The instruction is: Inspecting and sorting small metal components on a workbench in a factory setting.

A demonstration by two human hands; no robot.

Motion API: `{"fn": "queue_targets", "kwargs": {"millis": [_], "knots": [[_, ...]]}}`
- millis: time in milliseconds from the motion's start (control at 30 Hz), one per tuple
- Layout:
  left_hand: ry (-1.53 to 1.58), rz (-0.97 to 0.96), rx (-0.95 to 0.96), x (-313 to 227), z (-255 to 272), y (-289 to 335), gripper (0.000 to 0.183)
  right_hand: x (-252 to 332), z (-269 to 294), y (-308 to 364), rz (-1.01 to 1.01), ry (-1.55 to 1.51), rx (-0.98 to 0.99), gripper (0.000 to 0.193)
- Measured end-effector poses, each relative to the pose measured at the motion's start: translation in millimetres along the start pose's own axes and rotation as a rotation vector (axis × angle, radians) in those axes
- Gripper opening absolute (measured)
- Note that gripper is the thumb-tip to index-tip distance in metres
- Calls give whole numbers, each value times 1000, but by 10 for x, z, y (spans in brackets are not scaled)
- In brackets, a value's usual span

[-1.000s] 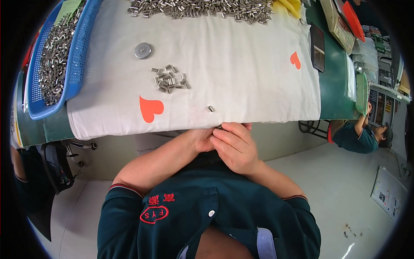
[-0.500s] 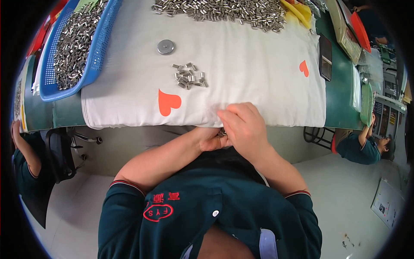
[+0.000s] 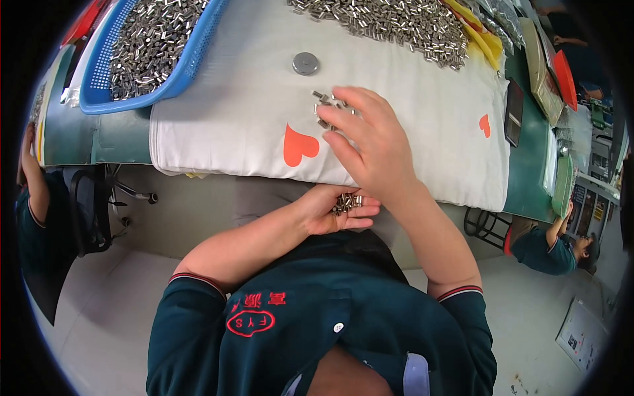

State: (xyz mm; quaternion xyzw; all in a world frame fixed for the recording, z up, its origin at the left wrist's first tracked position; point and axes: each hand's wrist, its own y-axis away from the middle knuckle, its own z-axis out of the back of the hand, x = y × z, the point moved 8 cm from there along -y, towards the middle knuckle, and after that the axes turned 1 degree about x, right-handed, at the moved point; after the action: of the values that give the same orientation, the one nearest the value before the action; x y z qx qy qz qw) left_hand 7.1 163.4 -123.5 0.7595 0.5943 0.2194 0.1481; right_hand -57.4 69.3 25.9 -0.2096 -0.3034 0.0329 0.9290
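My left hand [image 3: 322, 216] lies palm up just below the table's front edge. A handful of short silvery metal cylinders [image 3: 346, 204] rests in its cupped palm. Over the white cloth [image 3: 231, 112], my right hand [image 3: 378, 142] reaches forward with its fingers apart and bent. Beneath and beside those fingers is a small cluster of the same cylinders [image 3: 319, 96], partly hidden by the hand. Whether the fingertips touch them I cannot tell. A round grey metal disc [image 3: 305, 64] sits just beyond this cluster.
A large heap of metal cylinders [image 3: 403, 30] spreads across the far side, beside yellow cloth [image 3: 485, 46]. At left stands a blue basket [image 3: 142, 102] full of cylinders. A dark phone [image 3: 514, 112] lies at right. Other people [image 3: 545, 244] sit at both sides.
My right hand has moved away from the left and forward to the small cluster, its fingers spreading. The left palm and its cylinders now show. The whole view has turned slightly.
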Motion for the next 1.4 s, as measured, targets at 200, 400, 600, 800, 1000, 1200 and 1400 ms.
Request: {"fn": "queue_targets", "kwargs": {"millis": [200, 400, 600, 800, 1000, 1200, 1400], "knots": [[2, -10, 20, -63, -19, 81, 29, -50, -254, -128, 70, 113, 166, 20], [26, 43, -43, -20, 23, 54, 34, -54, -124, 138, -61, 122, 49, 18], [-45, 41, 17, -23, -54, -2, 32, -13, -62, 325, -121, 120, 5, 18], [-71, 24, -48, -46, -155, 37, 38, 40, -24, 498, -175, 127, -25, 20], [65, -82, -84, -45, -9, -9, 30, 159, -12, 668, -188, 96, -58, 22], [9, -48, 59, -59, -48, -68, 32, 303, -48, 905, -86, 98, -29, 25], [-90, -88, 75, -134, -173, -22, 35, 409, -74, 1034, 21, 59, -1, 26]]}}
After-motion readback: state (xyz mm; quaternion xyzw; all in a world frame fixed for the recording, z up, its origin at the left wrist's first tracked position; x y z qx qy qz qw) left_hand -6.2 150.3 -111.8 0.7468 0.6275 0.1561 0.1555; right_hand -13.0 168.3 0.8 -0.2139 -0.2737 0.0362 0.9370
